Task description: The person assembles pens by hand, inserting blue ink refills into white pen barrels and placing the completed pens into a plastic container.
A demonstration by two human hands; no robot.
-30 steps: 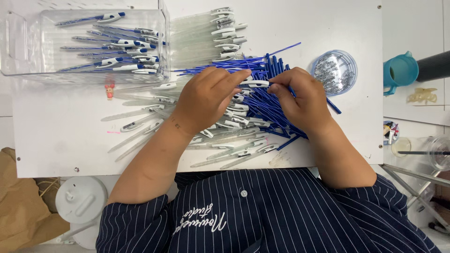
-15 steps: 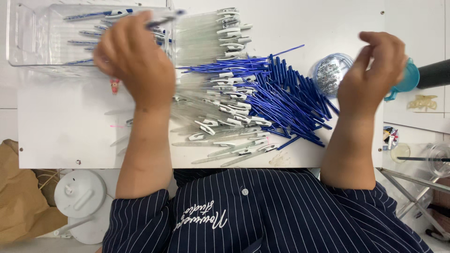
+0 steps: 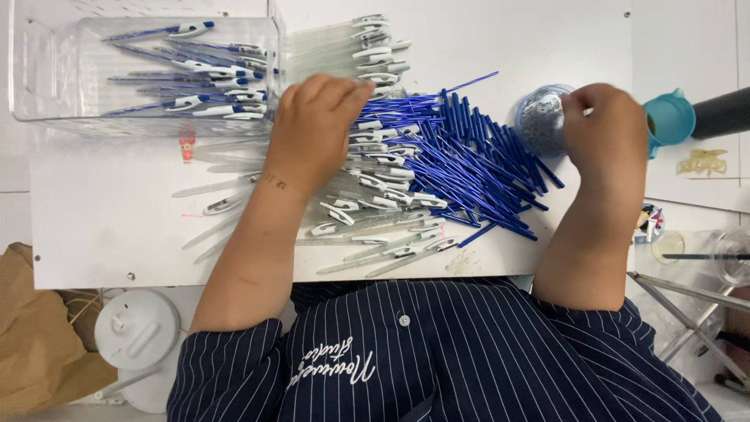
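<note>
Left hand point(image 3: 316, 129) palm down, fingers curled over the clear pen barrels point(image 3: 375, 184), touching the pile; can't tell if it grips one. Right hand point(image 3: 605, 129) closed at the rim of the small round clear cup point(image 3: 541, 119) (contents look like tiny metal bits, too small to tell). Blue refills point(image 3: 476, 160) heaped between the hands on the white table point(image 3: 109, 227). Clear bin point(image 3: 47, 78) of finished pens at top left.
</note>
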